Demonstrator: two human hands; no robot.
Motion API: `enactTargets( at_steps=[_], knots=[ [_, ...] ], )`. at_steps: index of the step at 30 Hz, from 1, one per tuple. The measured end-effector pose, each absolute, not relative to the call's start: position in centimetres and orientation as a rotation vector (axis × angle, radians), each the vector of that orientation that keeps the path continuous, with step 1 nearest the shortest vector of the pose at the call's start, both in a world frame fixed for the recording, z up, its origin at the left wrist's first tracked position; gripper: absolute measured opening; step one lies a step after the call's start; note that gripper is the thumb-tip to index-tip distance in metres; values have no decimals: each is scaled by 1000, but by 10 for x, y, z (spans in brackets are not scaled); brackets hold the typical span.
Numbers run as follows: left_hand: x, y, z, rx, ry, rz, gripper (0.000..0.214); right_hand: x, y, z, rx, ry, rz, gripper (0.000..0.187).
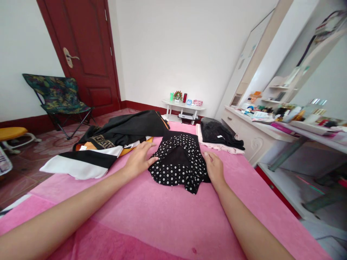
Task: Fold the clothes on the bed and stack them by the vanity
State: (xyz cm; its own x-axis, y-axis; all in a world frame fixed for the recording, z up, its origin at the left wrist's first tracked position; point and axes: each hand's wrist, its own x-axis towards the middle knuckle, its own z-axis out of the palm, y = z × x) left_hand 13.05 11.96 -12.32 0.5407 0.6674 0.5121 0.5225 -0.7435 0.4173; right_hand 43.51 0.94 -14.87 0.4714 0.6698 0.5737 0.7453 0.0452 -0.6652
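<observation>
A black garment with white dots [179,175] lies on the pink bed cover [168,213], a plain black area showing in its middle. At its left edge is my left hand [140,158], palm down, fingers spread, with the thumb touching the dotted cloth. Along the right edge rests my right hand [215,169], its fingertips beside the cloth; they look loosely extended and not gripping. To the left lies a loose heap of black, white and orange clothes [121,126]. Folded black clothes [219,133] sit on a pale pink one [217,147] to the right.
Beyond the bed stands a small white table [168,104] with a cup, flowers and a red bottle. A dressing table [252,124] crowded with bottles runs along the right. At left are a patterned folding chair [59,95], a yellow stool [12,133] and a red door [84,54].
</observation>
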Motion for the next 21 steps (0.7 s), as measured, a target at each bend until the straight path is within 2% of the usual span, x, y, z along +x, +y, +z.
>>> enactTargets(
  at_steps=[1,3,5,7,10,12,13,15,18,21],
  knots=[
    [134,115,-125,2652,915,941,46,433,9,-143,-1636,-1231,-100,35],
    [142,103,-132,2760,794,764,61,428,7,-129,-1613,-1242,-48,28],
    [150,92,-141,2814,794,622,80,421,4,-112,-1644,-1315,105,22],
    [155,85,-151,2842,848,567,85,415,-1,-96,-1715,-1467,334,17],
    [157,82,-159,2843,871,579,80,407,-11,-81,-1798,-1776,609,26],
    [156,84,-161,2824,848,606,79,404,-17,-78,-1831,-1959,616,32],
    [154,85,-161,2809,834,626,79,403,-19,-77,-1861,-2021,593,26],
    [152,86,-160,2755,798,677,75,403,-22,-78,-1924,-2079,624,2],
    [148,88,-156,2595,752,798,51,406,-24,-77,-1936,-1992,897,30],
    [147,95,-148,2418,716,928,30,410,-21,-77,-1919,-1782,939,36]
  ],
)
